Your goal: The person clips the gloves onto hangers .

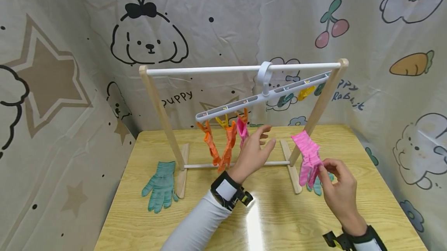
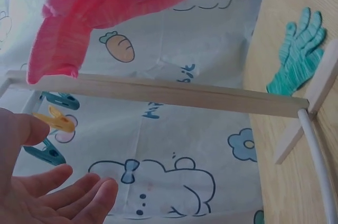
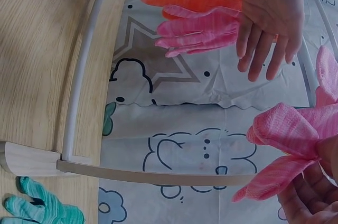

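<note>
My right hand (image 1: pixel 339 189) pinches a pink glove (image 1: pixel 308 152) by its finger end, right of the rack; the cuff is uppermost. My left hand (image 1: pixel 252 154), fingers spread and holding nothing, is below the middle of a light grey clip hanger (image 1: pixel 249 102). On the hanger's left half hang orange gloves (image 1: pixel 229 140) and another pink glove (image 1: pixel 241 126), partly hidden behind my left hand in the head view. Orange and yellow clips hold them. The right half carries green clips (image 2: pixel 45 154) and a yellow clip (image 2: pixel 62 121) with no glove.
The hanger hooks over the white top bar (image 1: pixel 209 70) of a wooden rack (image 1: pixel 316 105) and slants up to the right. A green glove (image 1: pixel 161 185) lies left of the rack. Another green glove (image 2: pixel 297 52) lies by its right foot. Printed curtains (image 1: pixel 223 18) surround the table.
</note>
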{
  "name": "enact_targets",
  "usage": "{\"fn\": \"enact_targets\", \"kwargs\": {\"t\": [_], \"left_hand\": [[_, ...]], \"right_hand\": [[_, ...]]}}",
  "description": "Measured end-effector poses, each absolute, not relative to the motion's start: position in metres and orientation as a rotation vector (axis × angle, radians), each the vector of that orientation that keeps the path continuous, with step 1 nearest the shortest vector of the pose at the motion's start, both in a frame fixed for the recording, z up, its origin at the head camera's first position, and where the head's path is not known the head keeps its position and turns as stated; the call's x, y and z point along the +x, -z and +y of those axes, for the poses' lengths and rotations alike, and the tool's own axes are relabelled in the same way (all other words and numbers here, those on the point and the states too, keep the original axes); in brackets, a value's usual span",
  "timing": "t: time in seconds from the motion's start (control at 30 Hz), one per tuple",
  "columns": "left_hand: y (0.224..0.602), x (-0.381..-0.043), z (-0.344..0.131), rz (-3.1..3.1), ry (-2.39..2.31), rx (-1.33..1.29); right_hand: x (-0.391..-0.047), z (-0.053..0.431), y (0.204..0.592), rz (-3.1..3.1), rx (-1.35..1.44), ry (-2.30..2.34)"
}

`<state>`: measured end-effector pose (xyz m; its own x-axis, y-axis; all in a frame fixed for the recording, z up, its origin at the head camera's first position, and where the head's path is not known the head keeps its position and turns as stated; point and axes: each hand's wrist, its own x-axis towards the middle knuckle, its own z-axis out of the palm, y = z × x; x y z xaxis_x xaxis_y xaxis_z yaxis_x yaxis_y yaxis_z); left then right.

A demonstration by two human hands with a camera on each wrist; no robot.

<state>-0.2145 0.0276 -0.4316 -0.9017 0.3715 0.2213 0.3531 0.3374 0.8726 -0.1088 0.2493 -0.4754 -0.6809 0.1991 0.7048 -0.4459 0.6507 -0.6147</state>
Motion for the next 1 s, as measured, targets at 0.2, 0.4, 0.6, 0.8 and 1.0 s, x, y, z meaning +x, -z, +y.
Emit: {"fn": "enact_targets", "kwargs": {"t": [0.2,0.4,0.6,0.8,1.0], "left_hand": [[0.424,-0.22,0.031,2.52,-1.687,0.62],[0.417,-0.226,0.035,2.482,-1.704,0.518],[0.41,-0.229,0.044,2.406,-1.775,0.45],[0.401,-0.233,0.054,2.389,-1.856,0.404],[0.394,-0.238,0.063,2.442,-1.865,0.441]], "right_hand": [[-0.109,0.247,0.474,-2.08,0.186,-1.032],[-0.109,0.249,0.476,-2.071,0.186,-1.034],[-0.109,0.249,0.478,-2.068,0.198,-1.042],[-0.109,0.248,0.477,-2.067,0.194,-1.044],[-0.109,0.245,0.474,-2.062,0.189,-1.03]]}}
